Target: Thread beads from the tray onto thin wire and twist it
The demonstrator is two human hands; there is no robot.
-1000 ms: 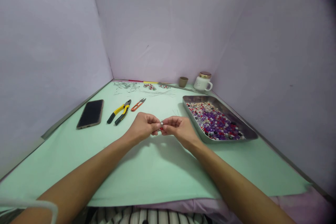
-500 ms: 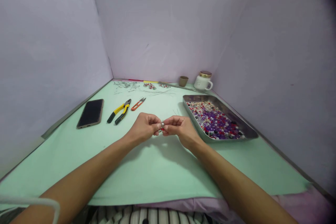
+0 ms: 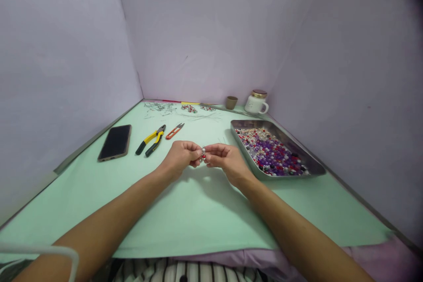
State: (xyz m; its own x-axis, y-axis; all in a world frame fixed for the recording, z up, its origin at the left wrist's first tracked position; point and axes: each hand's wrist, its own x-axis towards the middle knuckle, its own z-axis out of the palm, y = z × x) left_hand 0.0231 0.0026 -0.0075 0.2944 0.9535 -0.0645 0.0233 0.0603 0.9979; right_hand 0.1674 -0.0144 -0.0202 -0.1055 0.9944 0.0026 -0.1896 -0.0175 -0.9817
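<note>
Between my two hands, above the middle of the table, is a small beaded piece (image 3: 203, 156) with a red bead and pale, silvery beads. My left hand (image 3: 181, 156) is closed, its thumb and fingertips pinching the piece from the left. From the right, my right hand (image 3: 226, 161) pinches it too, thumb below and fingers above. How the beads are joined is too small to make out, and the fingertips cover part of them.
Right of my hands stands a metal tray (image 3: 280, 178) of mixed beads. To the left lie orange thread snips (image 3: 174, 131), yellow-black pliers (image 3: 151, 141) and a phone (image 3: 115, 142). Wire pieces (image 3: 160, 108), beaded pieces (image 3: 189, 109), a brown cup (image 3: 231, 102) and a white mug (image 3: 256, 103) are at the back.
My fingers have shifted slightly around the beaded piece, and its red bead shows more clearly between them. The hands are otherwise in nearly the same place.
</note>
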